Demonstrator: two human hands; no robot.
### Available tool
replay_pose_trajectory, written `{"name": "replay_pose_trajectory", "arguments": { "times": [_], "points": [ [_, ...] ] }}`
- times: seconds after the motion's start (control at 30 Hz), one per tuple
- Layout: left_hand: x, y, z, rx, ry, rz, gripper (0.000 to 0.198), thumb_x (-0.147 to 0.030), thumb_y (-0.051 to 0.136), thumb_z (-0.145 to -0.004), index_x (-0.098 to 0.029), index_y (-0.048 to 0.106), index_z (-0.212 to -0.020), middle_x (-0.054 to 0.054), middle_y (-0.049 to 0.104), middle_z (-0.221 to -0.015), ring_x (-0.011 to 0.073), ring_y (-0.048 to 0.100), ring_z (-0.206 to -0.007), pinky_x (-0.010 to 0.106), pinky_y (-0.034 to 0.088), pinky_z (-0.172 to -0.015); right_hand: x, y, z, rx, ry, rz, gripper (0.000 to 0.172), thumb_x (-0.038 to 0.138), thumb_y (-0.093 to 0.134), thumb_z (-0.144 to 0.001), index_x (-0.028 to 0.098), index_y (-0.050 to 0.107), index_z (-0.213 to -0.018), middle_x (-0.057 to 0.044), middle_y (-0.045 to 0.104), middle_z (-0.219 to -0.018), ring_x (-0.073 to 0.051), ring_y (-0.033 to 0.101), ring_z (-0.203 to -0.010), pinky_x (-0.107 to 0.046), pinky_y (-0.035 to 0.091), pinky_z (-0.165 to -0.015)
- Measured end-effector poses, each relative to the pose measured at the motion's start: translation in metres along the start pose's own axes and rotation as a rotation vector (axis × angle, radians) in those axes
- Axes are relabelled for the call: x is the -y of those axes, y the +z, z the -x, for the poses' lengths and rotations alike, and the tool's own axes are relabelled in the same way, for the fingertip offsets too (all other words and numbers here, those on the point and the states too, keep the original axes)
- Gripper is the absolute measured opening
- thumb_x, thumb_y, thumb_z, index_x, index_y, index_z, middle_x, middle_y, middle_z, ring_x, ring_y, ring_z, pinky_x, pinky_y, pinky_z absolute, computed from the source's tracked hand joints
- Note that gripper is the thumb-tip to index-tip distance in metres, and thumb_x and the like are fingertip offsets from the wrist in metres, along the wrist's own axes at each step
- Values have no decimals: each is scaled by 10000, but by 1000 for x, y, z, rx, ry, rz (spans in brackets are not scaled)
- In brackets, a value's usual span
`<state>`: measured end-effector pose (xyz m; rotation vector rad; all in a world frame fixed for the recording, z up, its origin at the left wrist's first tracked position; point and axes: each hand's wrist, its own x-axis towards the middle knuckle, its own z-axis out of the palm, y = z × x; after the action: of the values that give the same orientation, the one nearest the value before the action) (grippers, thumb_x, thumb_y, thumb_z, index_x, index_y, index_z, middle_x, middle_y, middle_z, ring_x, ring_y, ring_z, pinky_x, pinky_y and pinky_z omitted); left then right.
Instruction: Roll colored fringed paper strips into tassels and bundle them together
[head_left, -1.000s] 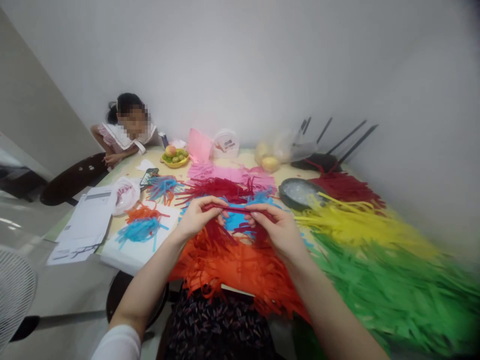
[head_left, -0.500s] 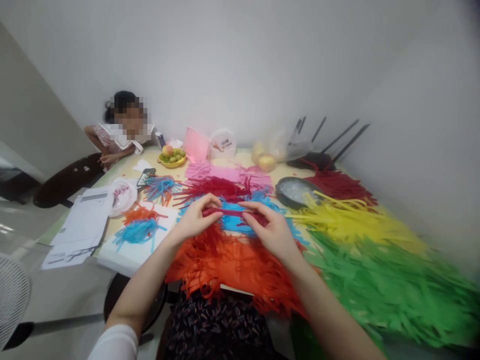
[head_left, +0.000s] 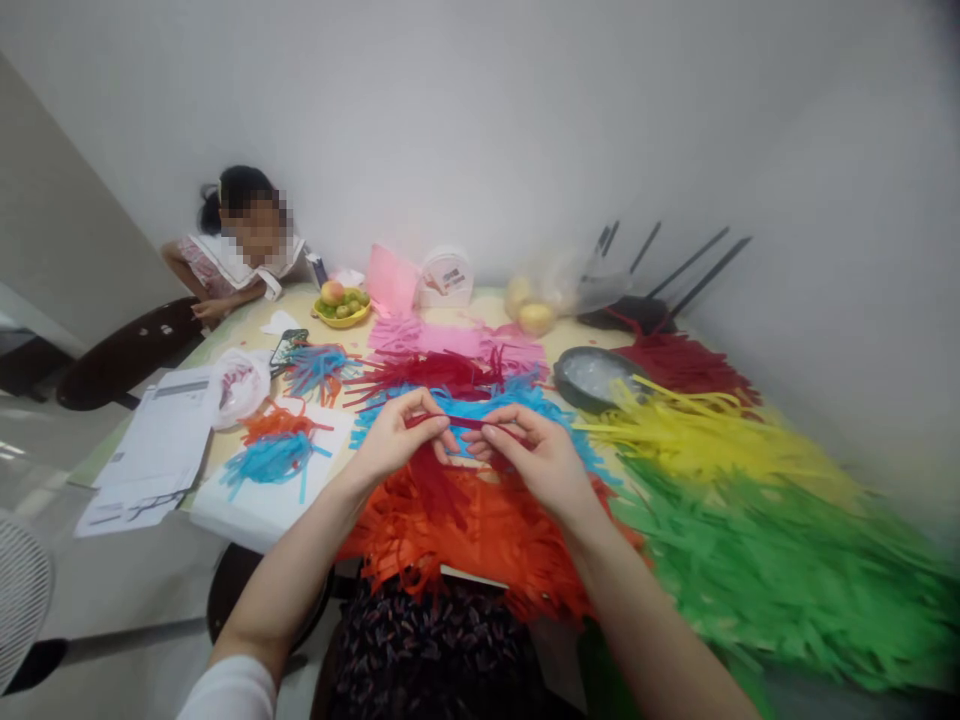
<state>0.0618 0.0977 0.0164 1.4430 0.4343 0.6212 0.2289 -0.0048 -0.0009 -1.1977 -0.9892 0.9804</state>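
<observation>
Between my two hands a dark red strip of fringed paper [head_left: 466, 423] is stretched level, rolled or folded narrow. My left hand [head_left: 405, 432] pinches one end between thumb and fingers. The other end sits in the pinch of my right hand [head_left: 529, 445]. Red fringe hangs down below my left hand. Under the hands lies blue fringed paper [head_left: 487, 405], with orange fringed paper [head_left: 487, 530] nearer my lap. Just beyond is a pile of dark red fringe [head_left: 439, 374], and pink fringed paper [head_left: 457, 340] lies behind it.
Yellow fringe [head_left: 712, 440] and green fringe [head_left: 787, 560] cover the right side, beside a dark bowl [head_left: 592, 378]. Finished-looking blue-orange tassels [head_left: 274, 458] rest on white paper at left. A fruit plate [head_left: 341, 307], phone [head_left: 289, 347] and a seated person [head_left: 240, 250] are farther back.
The red paper between my hands looks narrower, and my fingers have curled in underneath it. The seated person's head has shifted slightly; the view has moved a little.
</observation>
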Motion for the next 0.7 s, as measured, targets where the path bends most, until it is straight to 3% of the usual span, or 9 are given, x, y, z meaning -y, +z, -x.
{"name": "replay_pose_trajectory", "arguments": {
  "times": [0.1,0.23,0.43,0.57,0.7],
  "points": [
    [3,-1,-3,7,-53,70,331,-414,707,-806,-126,605,-932,34,717,-677,140,656,-497,238,484,-567,-4,-1,-3,-7,7,8,409,547,740,-743,202,715,-960,-79,783,-835,-237,746,-743,-383,608,-715],
    [6,-4,-6,23,-64,43,348,-434,687,-810,-107,687,-929,57,732,-723,129,654,-526,244,496,-606,-9,-7,-6,-16,-4,55,373,517,728,-761,227,766,-992,-73,788,-870,-252,750,-768,-385,615,-699],
    [11,-8,-8,-71,-20,-133,346,-454,739,-761,-126,657,-834,40,708,-682,163,681,-635,276,538,-674,-12,-10,-8,-33,-14,87,329,480,729,-770,216,770,-962,-66,784,-819,-242,751,-751,-387,613,-725],
    [8,-9,-8,-54,105,-229,266,-354,764,-751,-131,640,-830,52,706,-814,146,674,-726,248,532,-698,-13,-7,-8,13,33,45,392,519,753,-742,195,759,-962,-86,784,-842,-243,751,-742,-386,618,-696],
    [5,-8,-8,0,58,-323,164,-285,704,-793,-122,692,-808,19,668,-692,97,598,-549,206,474,-560,-13,-3,-6,35,56,55,387,524,769,-732,180,735,-906,-91,780,-814,-234,744,-710,-364,615,-652]
  ]
}}
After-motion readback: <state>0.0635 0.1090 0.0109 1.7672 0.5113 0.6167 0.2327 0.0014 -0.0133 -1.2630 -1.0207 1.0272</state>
